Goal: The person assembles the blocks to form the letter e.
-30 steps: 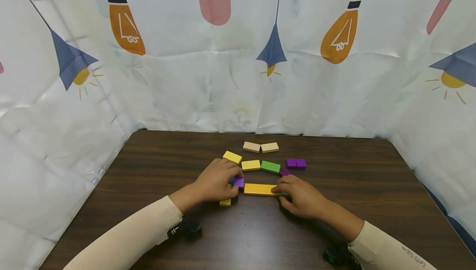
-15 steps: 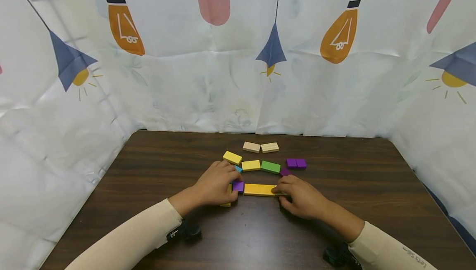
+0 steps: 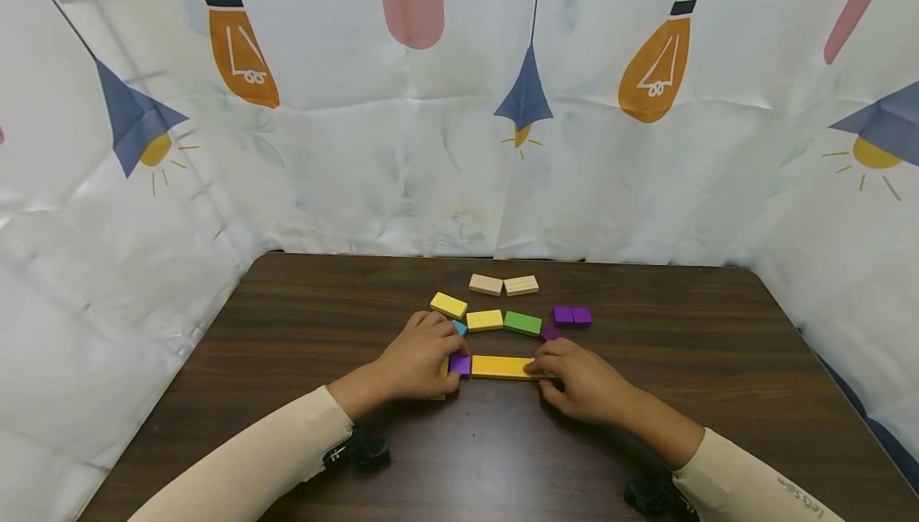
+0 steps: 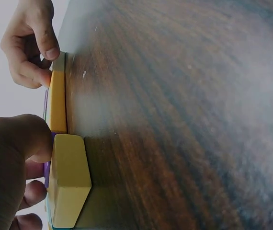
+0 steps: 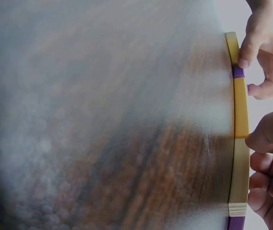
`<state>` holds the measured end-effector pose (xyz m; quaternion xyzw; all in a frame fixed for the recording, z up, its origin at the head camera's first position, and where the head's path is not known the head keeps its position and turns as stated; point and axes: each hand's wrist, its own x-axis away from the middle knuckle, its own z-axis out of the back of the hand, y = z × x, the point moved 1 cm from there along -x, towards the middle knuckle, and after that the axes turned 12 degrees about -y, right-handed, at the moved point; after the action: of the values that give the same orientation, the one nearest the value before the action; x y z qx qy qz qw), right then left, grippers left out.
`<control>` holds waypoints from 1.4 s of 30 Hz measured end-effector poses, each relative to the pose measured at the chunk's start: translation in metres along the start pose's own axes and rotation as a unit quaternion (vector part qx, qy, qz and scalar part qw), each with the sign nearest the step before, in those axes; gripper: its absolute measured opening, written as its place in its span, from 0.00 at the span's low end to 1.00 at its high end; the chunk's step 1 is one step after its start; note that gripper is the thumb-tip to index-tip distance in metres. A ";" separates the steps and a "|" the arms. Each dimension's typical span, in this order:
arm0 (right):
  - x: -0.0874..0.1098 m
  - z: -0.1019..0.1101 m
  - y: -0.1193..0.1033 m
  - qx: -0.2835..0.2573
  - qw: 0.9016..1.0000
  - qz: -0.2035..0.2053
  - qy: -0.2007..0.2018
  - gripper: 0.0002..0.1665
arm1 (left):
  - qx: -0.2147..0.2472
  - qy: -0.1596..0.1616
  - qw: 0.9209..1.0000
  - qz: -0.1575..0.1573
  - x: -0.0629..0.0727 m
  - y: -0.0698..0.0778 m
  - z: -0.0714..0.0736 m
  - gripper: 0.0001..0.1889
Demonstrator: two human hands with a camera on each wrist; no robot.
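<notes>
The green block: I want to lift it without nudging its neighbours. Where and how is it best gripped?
Probably pinch the green block mid-length across its long near and far sides, coming from above: it lies flat, its ends sit close to a yellow block and a dark purple block, while bare table shows along both long sides.

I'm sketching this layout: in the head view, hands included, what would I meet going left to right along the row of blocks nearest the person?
Left hand → purple block → long yellow-orange block → right hand.
</notes>
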<state>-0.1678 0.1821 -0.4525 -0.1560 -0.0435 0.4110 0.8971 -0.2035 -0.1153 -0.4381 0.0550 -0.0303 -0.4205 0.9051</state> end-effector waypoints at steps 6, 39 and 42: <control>0.000 0.000 -0.001 0.003 1.000 -0.004 -0.004 0.14 | 0.008 -0.003 1.000 0.006 0.000 0.000 -0.002 0.12; 0.001 0.000 0.001 0.004 1.000 0.006 0.004 0.14 | 0.060 0.029 0.997 0.043 0.000 -0.024 0.015 0.16; 0.000 0.000 0.001 -0.001 1.000 0.001 -0.004 0.14 | 0.060 0.029 0.996 0.059 0.000 -0.029 0.016 0.16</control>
<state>-0.1681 0.1828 -0.4523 -0.1555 -0.0469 0.4125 0.8964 -0.2272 -0.1354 -0.4259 0.1199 -0.0321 -0.3620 0.9239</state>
